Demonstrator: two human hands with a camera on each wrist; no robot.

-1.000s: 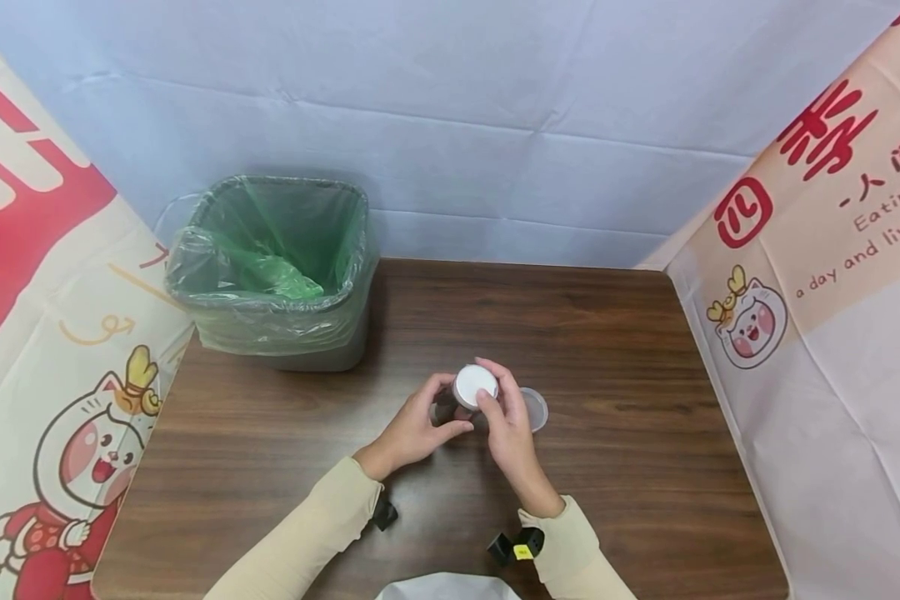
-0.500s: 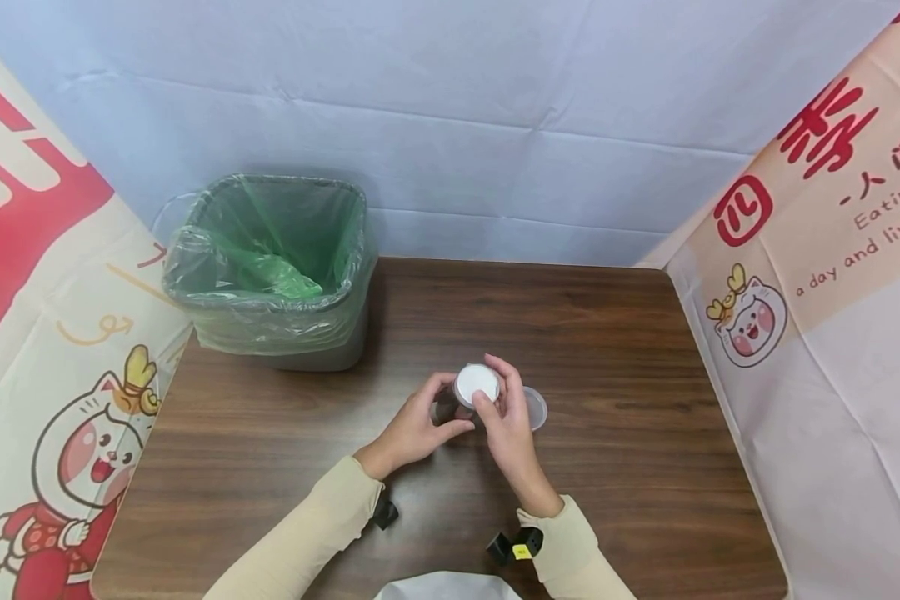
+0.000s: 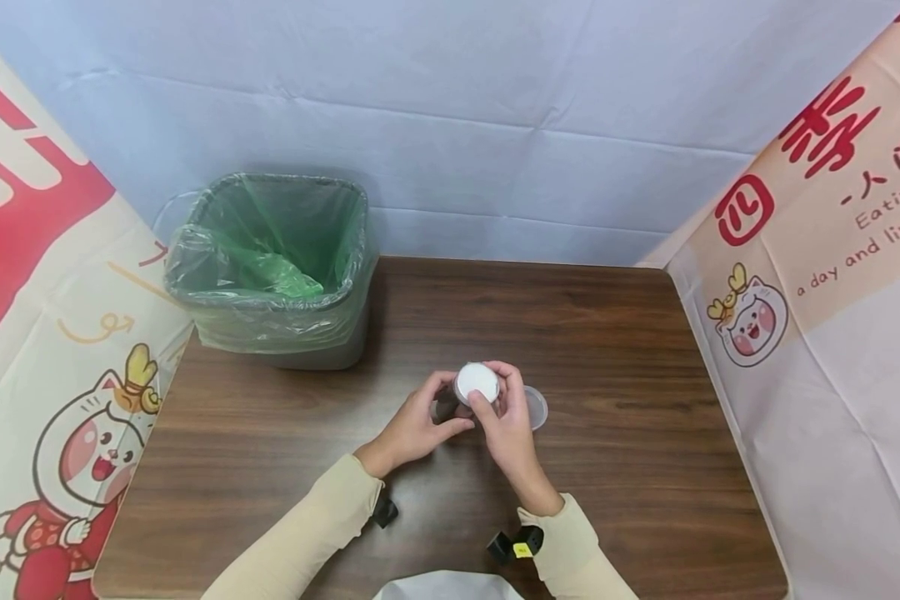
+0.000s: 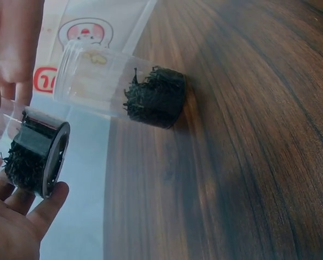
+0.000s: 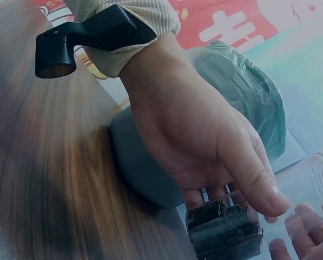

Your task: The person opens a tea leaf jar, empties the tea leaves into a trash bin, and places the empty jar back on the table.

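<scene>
A clear plastic jar (image 4: 34,157) with dark, leafy shreds at its bottom is held a little above the table. My left hand (image 3: 408,429) grips it by the lower body. Over its mouth lies a white round lid (image 3: 472,377). The right hand (image 3: 512,429) holds this lid, thumb on top and fingers curled around the rim. A second clear jar (image 4: 99,81) with similar dark contents stands upright on the table; in the head view only its round top shows, just right of my right hand. The right wrist view cuts off the white lid.
A grey bin (image 3: 318,354) with a green plastic liner stands at the back left. Brown wood-grain table (image 3: 607,467) stretches around the hands. Pale cloth (image 3: 450,108) hangs behind, with printed cloth panels on both sides.
My right fingers shift slightly around the lid's rim, the index finger curling in closer. The left hand, both jars and the bin stay where they were.
</scene>
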